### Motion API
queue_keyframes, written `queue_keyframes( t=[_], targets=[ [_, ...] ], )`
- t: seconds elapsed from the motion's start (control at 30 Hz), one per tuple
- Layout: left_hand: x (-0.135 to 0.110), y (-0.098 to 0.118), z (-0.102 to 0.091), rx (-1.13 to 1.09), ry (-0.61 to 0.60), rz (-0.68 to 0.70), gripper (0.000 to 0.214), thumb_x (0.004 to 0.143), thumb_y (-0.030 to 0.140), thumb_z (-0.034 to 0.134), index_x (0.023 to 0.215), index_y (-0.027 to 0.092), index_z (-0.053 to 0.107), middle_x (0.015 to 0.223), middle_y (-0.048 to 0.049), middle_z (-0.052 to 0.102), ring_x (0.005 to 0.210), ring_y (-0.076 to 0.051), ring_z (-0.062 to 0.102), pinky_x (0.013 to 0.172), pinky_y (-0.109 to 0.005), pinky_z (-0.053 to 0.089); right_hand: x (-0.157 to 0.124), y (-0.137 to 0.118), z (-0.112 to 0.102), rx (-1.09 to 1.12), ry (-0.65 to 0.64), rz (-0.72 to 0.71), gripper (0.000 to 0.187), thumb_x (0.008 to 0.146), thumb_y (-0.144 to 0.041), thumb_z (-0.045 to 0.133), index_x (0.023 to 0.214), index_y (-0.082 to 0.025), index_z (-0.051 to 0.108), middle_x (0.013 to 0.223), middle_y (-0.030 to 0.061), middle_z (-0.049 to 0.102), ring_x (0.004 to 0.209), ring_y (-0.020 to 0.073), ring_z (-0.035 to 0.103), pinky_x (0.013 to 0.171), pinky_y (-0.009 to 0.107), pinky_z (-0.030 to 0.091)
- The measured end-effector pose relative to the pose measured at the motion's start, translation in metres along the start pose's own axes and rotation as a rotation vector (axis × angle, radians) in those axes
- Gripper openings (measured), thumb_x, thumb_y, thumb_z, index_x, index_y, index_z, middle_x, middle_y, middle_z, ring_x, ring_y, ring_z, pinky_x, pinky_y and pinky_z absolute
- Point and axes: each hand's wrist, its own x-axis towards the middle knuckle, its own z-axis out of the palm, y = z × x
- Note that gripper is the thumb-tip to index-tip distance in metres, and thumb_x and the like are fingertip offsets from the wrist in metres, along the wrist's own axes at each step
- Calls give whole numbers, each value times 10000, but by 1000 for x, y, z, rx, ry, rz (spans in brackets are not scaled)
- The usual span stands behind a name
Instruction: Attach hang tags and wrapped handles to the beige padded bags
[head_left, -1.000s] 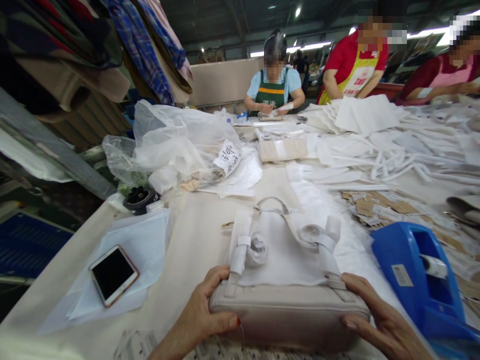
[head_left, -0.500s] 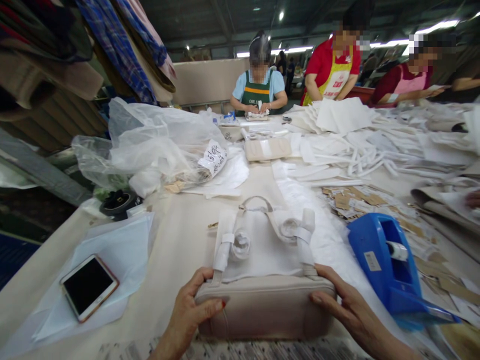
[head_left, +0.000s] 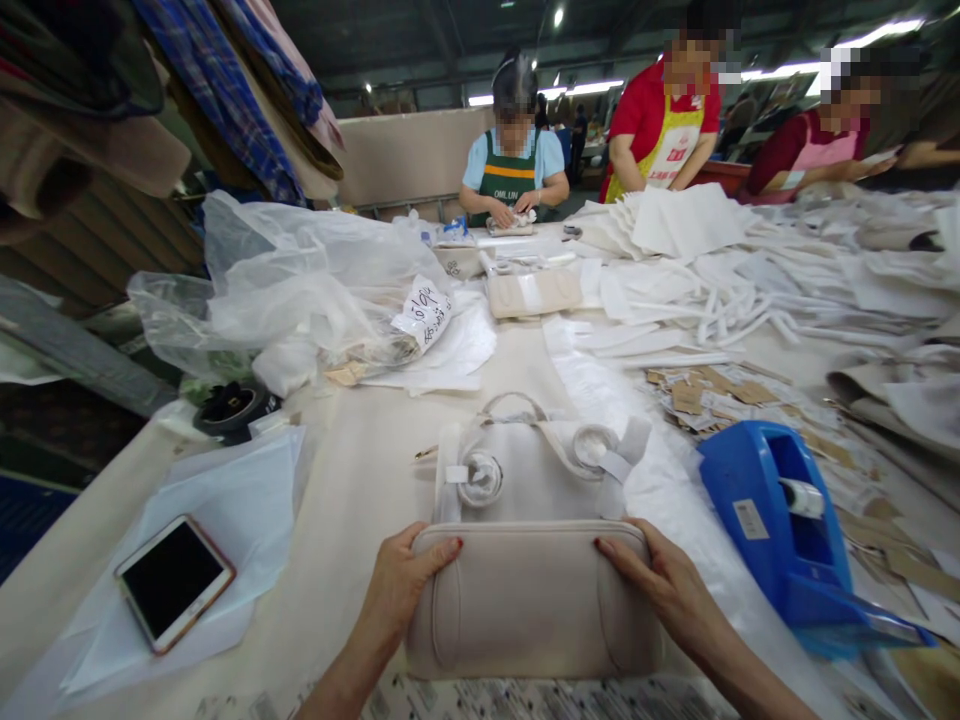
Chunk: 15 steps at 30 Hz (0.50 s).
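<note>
The left hand (head_left: 397, 580) and the right hand (head_left: 664, 575) are apart from each other, each clamped on one end of a beige bag (head_left: 529, 605), thumbs pressed on its smooth near face and fingers wrapped around the upper corners. The bag is on the near part of the table (head_left: 360, 470), between the two arms, with a seam curving down near either end of that face. Beyond its upper edge a handle (head_left: 516, 402) arches up, and two white-wrapped rolls (head_left: 481, 480) sit one on each side. A small gold-coloured metal piece (head_left: 425, 455) sticks out at the far left. To the left of the bag, well apart from it, a phone (head_left: 175, 583) with a dark screen lies on pale sheets of paper (head_left: 266, 500); a black round object (head_left: 237, 410) is just past them. Farther off lies a large clear plastic bag (head_left: 292, 265) with handwriting on a white patch. To the right of the right hand stands a blue tape dispenser (head_left: 761, 500), near scattered brown tags (head_left: 690, 397). Across the table, another beige bag (head_left: 536, 292) with a white band lies near heaped white sheets (head_left: 686, 220). A co-worker in a green apron (head_left: 513, 180) has both hands on a small item at the far side. Clothes (head_left: 232, 100) hang at the upper left.
</note>
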Motion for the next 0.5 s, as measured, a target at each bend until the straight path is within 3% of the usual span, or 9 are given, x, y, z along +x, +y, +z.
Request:
queue_keyframes(
  t=[0.13, 0.23, 0.5],
  targets=[
    [15, 3, -6, 82, -75, -49, 491, 574, 595, 653, 758, 141, 613, 663, -35, 654, 661, -236, 598, 589, -302, 428, 17, 2, 5, -68, 0, 28, 462, 737, -656, 443, 813, -214, 554, 806, 45, 655, 822, 271, 591, 735, 366, 431],
    [23, 12, -12, 275, -109, -20, 502, 553, 604, 650, 750, 144, 609, 709, -50, 662, 736, -268, 612, 616, -314, 422, 21, 1, 4, -92, -16, 32, 459, 741, -658, 436, 800, -217, 551, 782, 44, 657, 826, 277, 598, 743, 373, 429],
    [32, 51, 7, 743, 98, 103, 381, 688, 550, 567, 733, 172, 555, 720, -54, 639, 685, -230, 599, 565, -284, 361, 20, -2, 2, -99, -24, 0, 457, 750, -639, 431, 777, -201, 556, 780, 54, 652, 794, 265, 598, 714, 354, 427]
  ],
)
